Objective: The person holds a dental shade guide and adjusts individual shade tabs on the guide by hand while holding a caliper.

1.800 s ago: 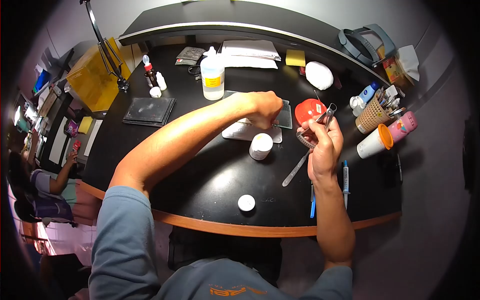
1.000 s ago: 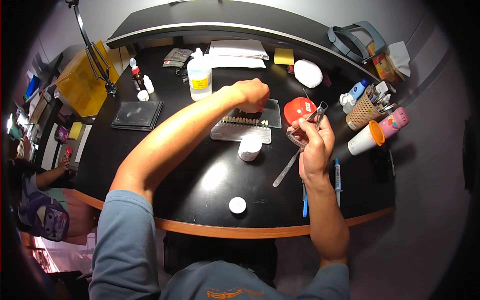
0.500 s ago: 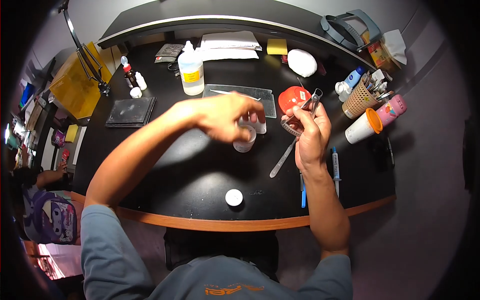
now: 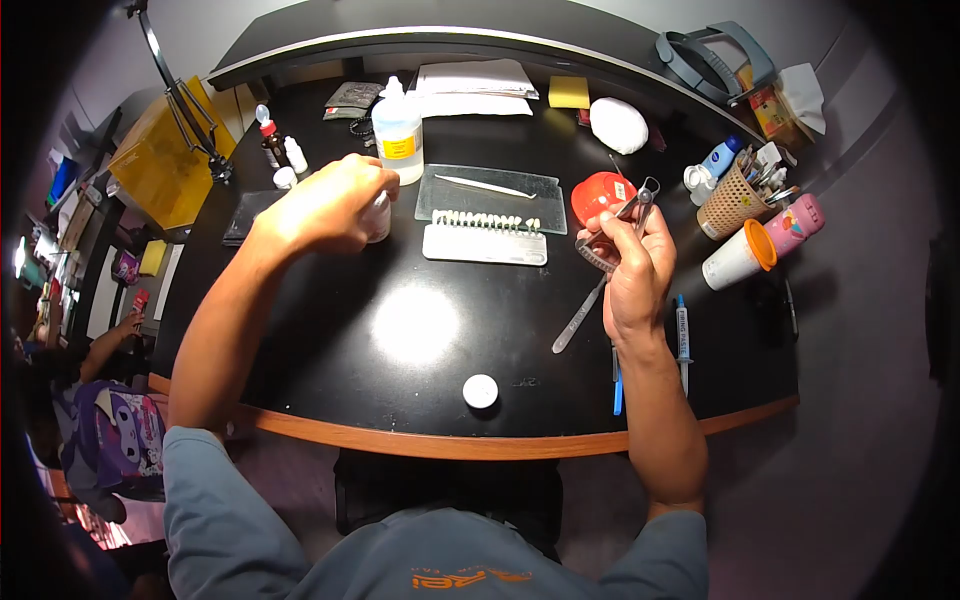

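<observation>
My left hand point(image 4: 345, 205) is wrapped round a small white jar point(image 4: 377, 218), left of and in front of the large clear bottle point(image 4: 398, 140). My right hand point(image 4: 640, 265) grips a metal caliper point(image 4: 598, 255) with a curved scale, beside a red round object point(image 4: 602, 198). Between my hands, a shade guide point(image 4: 485, 245) with a row of tooth-coloured tabs lies in front of a glass plate point(image 4: 548, 197). A thin light-coloured tool point(image 4: 487, 187) rests on the plate. Near the front edge sits a white round lid point(image 4: 480, 391).
A metal spatula point(image 4: 570, 325) and a blue-tipped syringe point(image 4: 683, 345) lie near my right forearm. At the right stand an orange-lidded cup point(image 4: 738, 258), a pink bottle point(image 4: 795, 226) and a tool basket point(image 4: 730, 200). Another person's arm point(image 4: 105, 345) shows at far left.
My left hand came back from the glass plate, took hold of the white jar and carried it left. The shade guide is now uncovered. My right hand still holds the caliper.
</observation>
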Available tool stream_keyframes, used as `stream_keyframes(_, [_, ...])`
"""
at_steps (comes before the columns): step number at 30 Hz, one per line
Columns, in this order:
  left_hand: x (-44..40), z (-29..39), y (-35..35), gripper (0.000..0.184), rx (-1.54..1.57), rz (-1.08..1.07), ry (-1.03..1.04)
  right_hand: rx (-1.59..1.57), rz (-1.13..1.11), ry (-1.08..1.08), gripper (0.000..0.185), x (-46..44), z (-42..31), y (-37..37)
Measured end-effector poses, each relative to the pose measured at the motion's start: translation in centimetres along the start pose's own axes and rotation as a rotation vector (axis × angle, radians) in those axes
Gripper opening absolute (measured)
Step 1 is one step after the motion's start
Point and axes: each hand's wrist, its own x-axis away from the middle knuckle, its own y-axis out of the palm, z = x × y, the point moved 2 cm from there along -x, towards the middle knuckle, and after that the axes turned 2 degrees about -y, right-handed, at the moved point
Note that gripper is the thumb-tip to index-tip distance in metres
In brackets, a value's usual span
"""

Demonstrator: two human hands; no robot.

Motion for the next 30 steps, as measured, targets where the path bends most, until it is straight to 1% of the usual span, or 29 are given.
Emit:
stream_keyframes(4, [-0.8,-0.9,1.2,0.051,0.098,-0.063,-0.110,0.001,0.002,0.011,0.006,-0.1,0.1,0.1])
stream_keyframes(7, [-0.6,0.0,1.1,0.051,-0.013,0.038,-0.036,-0.005,-0.010,0.011,0.006,-0.1,0.2,0.2])
stream_keyframes(8, [-0.7,0.3,1.2,0.052,-0.098,0.106,0.028,0.008,-0.010,0.008,0.005,-0.1,0.2,0.1])
stream_keyframes(11, [1.1,4.2,0.2,0.055,0.035,0.152,0.260,0.034,-0.005,0.004,0.003,0.0,0.4,0.0])
stream_keyframes(13, [3.1,8.5,0.0,0.054,0.260,-0.060,0.430,0.038,-0.003,-0.005,0.003,0.0,0.2,0.1])
stream_keyframes(15, [5.2,12.0,1.0,0.050,0.314,-0.224,0.538,0.041,-0.006,-0.008,0.004,-0.1,0.3,0.1])
stream_keyframes(17, [6.5,13.6,2.7,0.046,0.306,-0.249,0.591,0.040,-0.013,-0.008,0.004,0.0,0.3,0.2])
stream_keyframes(18, [6.5,14.2,3.9,0.038,0.276,-0.210,0.622,0.039,-0.017,-0.010,0.004,0.0,0.3,0.2])
stream_keyframes(21, [6.3,13.9,4.9,0.031,0.308,-0.301,0.632,0.021,-0.022,-0.007,0.005,-0.1,0.5,0.1])
stream_keyframes(22, [6.1,13.5,3.9,0.024,0.339,-0.285,0.616,0.013,-0.022,-0.002,0.005,-0.1,0.5,0.0])
stream_keyframes(23, [5.3,12.6,3.9,0.020,0.307,-0.214,0.590,0.016,-0.024,-0.004,0.005,-0.1,0.5,0.0])
stream_keyframes(24, [4.4,11.9,2.4,0.024,0.222,-0.125,0.564,0.020,-0.025,-0.005,0.005,-0.1,0.3,0.1])
stream_keyframes(25, [3.1,10.7,0.8,0.029,0.183,-0.080,0.492,0.024,-0.028,-0.004,0.005,0.0,0.3,0.1])
stream_keyframes(26, [1.4,8.4,1.0,0.033,0.211,0.113,0.489,0.029,-0.025,-0.004,0.005,0.0,0.3,0.0])
stream_keyframes(27, [0.0,6.2,0.7,0.030,0.176,0.206,0.402,0.032,-0.024,-0.008,0.005,0.0,0.4,0.0])
stream_keyframes(28, [-1.5,4.6,0.1,0.031,0.085,0.231,0.319,0.036,-0.025,-0.013,0.005,-0.1,0.3,0.0])
stream_keyframes(29, [-2.9,2.6,0.2,0.030,0.052,0.235,0.279,0.029,-0.023,-0.010,0.005,-0.1,0.2,0.1])
stream_keyframes(30, [-3.7,1.9,-0.3,0.031,0.026,0.131,0.125,0.022,-0.021,-0.007,0.006,0.0,0.1,0.3])
